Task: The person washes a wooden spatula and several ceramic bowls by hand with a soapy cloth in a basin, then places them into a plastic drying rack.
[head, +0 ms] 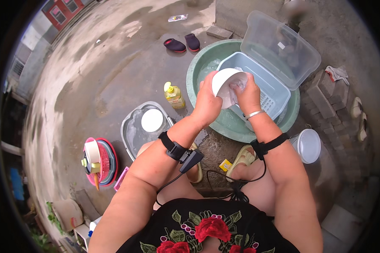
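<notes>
Above a green plastic basin [222,128], my left hand [208,99] grips a white bowl [224,79] by its outer side. The bowl is tilted with its mouth to the right. My right hand [249,96] reaches over the rim, its fingers inside the bowl on a wet, whitish cloth-like thing [239,83]; exactly what it is cannot be made out. Below the hands, a light-blue plastic box [274,95] with drain holes stands in the basin. Its translucent lid [280,50] is swung up behind it. Sudsy water shows in the basin.
Left of the basin are a yellow pump bottle [174,96] and a grey-rimmed tub [124,134] holding a white round dish [152,120]. Stacked colanders [104,161] stand further left. A white bucket [308,146] and bricks [324,95] are right. Dark clogs [174,45] lie beyond.
</notes>
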Demonstrator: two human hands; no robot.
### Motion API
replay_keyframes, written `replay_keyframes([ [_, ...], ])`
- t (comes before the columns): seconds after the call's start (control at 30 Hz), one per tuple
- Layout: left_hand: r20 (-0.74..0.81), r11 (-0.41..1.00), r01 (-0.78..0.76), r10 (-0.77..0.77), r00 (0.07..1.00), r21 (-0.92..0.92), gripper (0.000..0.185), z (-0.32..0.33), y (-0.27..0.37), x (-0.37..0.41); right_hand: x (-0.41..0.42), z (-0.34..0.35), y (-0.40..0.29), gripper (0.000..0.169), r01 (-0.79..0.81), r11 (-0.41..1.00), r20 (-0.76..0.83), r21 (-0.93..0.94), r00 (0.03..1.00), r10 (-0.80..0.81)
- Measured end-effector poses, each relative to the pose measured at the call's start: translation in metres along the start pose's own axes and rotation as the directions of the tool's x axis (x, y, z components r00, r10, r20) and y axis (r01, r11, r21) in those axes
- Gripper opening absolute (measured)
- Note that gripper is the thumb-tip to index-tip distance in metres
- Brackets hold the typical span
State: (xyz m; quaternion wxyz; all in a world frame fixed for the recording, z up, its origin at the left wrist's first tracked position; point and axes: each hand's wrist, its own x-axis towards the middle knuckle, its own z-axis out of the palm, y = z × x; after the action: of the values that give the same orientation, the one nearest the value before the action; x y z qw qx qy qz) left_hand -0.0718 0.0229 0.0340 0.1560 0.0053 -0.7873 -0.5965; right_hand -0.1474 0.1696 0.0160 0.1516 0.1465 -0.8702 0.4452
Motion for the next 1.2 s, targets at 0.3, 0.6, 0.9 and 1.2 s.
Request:
replay_keyframes([
  [0.3, -0.131, 0.989, -0.139, 0.145, 0.981, 0.048, 0.072, 0.015, -0.007, 0.009, 0.0, 0.018, 0.005, 0.026, -0.36, 0.842, 0.105, 0.402, 0.932, 0.348],
  [0.6, 0.152, 0.992, 0.068, -0.084, 0.985, 0.107, 0.071, -0.009, 0.008, 0.023, 0.013, 0.005, 0.019, 0.028, -0.051, 0.997, 0.007, 0.059, 0.999, 0.05],
  [0.9, -0.042, 0.981, -0.14, 0.147, 0.988, 0.131, 0.072, 0.008, -0.007, 0.01, -0.001, 0.017, 0.015, 0.035, -0.294, 0.924, 0.115, 0.243, 0.955, 0.273],
  [1.2, -0.128, 0.953, -0.281, 0.294, 0.947, 0.111, 0.076, 0.016, -0.013, 0.002, -0.03, 0.052, 0.009, 0.042, -0.498, 0.536, 0.197, 0.681, 0.831, 0.521],
])
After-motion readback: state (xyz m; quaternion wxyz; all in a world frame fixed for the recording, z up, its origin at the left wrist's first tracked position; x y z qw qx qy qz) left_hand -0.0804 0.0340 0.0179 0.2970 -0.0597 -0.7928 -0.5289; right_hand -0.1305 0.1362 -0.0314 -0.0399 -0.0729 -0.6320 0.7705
